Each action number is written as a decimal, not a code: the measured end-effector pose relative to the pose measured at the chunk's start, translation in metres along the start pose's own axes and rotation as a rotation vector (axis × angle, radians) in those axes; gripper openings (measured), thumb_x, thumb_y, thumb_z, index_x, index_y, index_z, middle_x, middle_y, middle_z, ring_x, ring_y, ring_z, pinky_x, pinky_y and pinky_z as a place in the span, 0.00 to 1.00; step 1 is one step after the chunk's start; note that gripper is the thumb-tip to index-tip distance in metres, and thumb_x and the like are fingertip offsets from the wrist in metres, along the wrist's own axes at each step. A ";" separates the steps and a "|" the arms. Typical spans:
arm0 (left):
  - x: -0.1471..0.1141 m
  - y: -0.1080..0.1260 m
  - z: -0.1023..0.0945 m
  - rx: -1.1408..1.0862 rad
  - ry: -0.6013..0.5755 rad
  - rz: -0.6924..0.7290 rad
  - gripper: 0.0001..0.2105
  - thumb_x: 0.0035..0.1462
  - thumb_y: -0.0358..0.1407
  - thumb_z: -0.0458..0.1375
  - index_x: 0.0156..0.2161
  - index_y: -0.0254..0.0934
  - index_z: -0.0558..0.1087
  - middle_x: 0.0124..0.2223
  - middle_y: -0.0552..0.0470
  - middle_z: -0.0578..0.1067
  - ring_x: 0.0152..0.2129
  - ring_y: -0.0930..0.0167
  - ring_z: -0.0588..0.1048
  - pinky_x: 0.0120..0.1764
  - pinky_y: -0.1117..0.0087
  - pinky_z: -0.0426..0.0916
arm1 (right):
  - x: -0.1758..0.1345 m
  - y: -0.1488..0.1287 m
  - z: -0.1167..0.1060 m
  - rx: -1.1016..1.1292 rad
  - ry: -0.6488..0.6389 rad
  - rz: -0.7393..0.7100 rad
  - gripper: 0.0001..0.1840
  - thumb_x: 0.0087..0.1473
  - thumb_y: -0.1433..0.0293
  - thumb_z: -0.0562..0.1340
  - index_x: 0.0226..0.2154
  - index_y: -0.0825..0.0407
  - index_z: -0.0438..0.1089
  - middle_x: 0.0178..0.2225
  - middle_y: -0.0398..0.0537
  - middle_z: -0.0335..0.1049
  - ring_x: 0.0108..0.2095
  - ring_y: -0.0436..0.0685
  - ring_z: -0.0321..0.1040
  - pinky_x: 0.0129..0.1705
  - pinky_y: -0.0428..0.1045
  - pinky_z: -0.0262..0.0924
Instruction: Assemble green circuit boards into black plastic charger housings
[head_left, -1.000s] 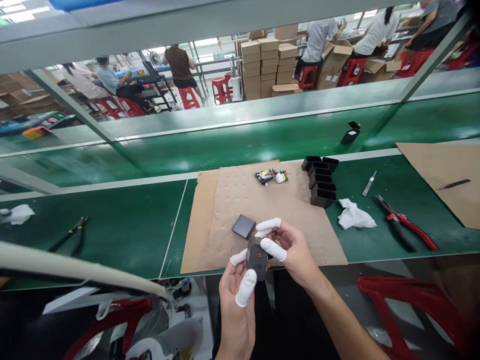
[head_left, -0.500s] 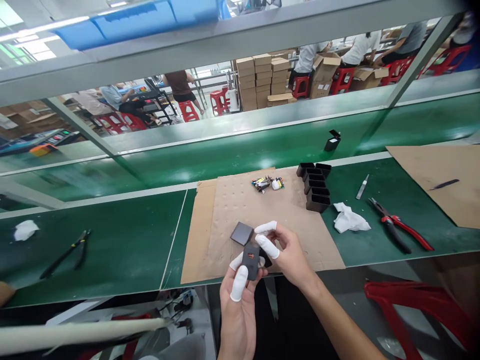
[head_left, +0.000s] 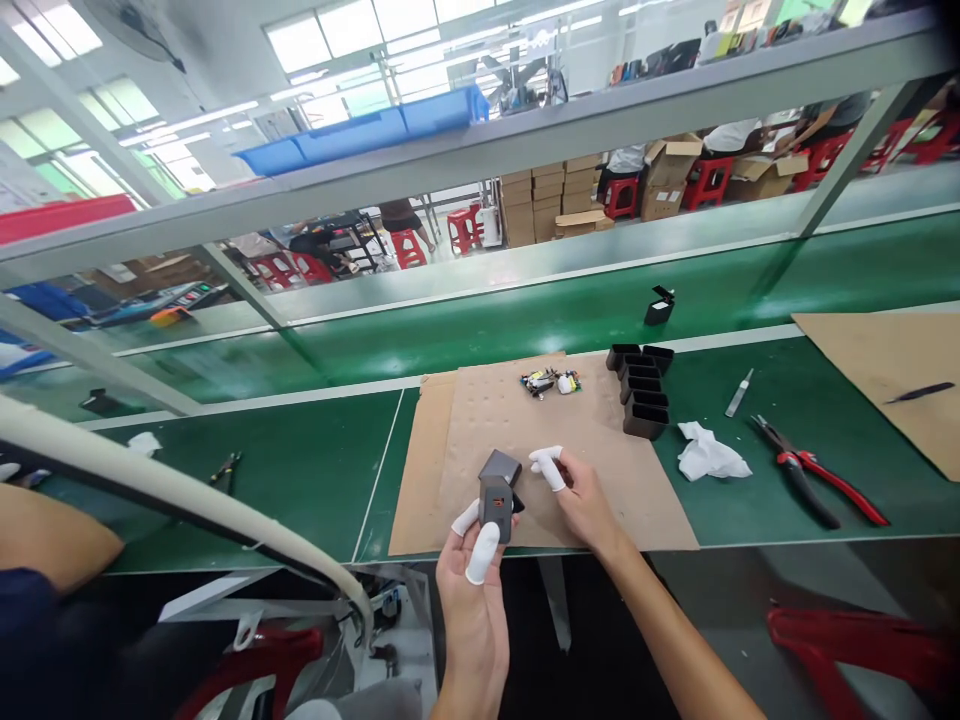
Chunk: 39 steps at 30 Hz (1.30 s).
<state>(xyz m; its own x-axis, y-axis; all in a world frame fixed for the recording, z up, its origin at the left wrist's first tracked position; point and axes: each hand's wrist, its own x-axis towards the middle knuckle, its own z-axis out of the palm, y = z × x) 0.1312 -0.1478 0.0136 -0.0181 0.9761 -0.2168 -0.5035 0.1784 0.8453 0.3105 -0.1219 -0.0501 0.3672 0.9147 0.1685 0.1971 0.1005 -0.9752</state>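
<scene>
A pale hose (head_left: 292, 557) crosses in front of the left side of the table (head_left: 315, 455) and covers part of the cutters (head_left: 227, 468). At the far left, the forearm (head_left: 56, 540) of another person enters. On the right side lie a tissue (head_left: 711, 453), red-and-black pliers (head_left: 814, 485) and a slim tool (head_left: 739, 393); farther right, tweezers (head_left: 922, 393) rest upon a second board (head_left: 877, 350). On the cardboard (head_left: 431, 500), small circuit parts (head_left: 551, 382) lie near its far edge.

Beside these parts stand several black cases (head_left: 645, 390), open at the top; their inside is too dark to tell. Beyond the table, a black box (head_left: 659, 309) has its lid raised and shows something white. The blue bins (head_left: 375, 132) on the shelf hide their contents.

The left hand (head_left: 471, 580) pinches a dark casing (head_left: 495, 512) between thumb and fingers, above the cardboard's front edge, just before a dark square piece (head_left: 501, 466). The right hand (head_left: 574, 490) is apart from it, its fingertips close together; whether they pinch something, one cannot tell.
</scene>
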 end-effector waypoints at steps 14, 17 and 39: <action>0.059 0.007 -0.027 0.209 -0.040 0.198 0.31 0.37 0.40 0.83 0.47 0.38 0.78 0.47 0.45 0.84 0.44 0.60 0.84 0.51 0.59 0.79 | -0.022 -0.035 0.017 -0.101 -0.064 -0.221 0.25 0.58 0.59 0.72 0.56 0.45 0.77 0.38 0.46 0.76 0.38 0.60 0.72 0.47 0.56 0.71; 0.050 -0.006 -0.008 0.047 -0.043 0.108 0.25 0.45 0.44 0.80 0.45 0.39 0.78 0.49 0.46 0.83 0.47 0.61 0.84 0.51 0.63 0.77 | -0.023 -0.050 0.025 -0.118 -0.139 -0.239 0.36 0.56 0.63 0.74 0.65 0.43 0.69 0.49 0.49 0.77 0.46 0.62 0.75 0.53 0.58 0.73; 0.138 -0.053 0.090 -0.325 -0.218 -0.352 0.07 0.57 0.34 0.68 0.40 0.34 0.81 0.35 0.47 0.84 0.35 0.65 0.83 0.40 0.67 0.79 | 0.049 -0.116 -0.037 -0.485 -0.073 -0.470 0.27 0.61 0.60 0.73 0.61 0.42 0.73 0.58 0.54 0.75 0.56 0.68 0.72 0.58 0.65 0.69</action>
<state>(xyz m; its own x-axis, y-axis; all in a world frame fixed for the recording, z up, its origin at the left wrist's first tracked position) 0.2328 -0.0111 -0.0172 0.3637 0.8732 -0.3244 -0.6892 0.4866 0.5369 0.3397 -0.1030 0.0762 0.0838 0.8424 0.5322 0.7122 0.3229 -0.6233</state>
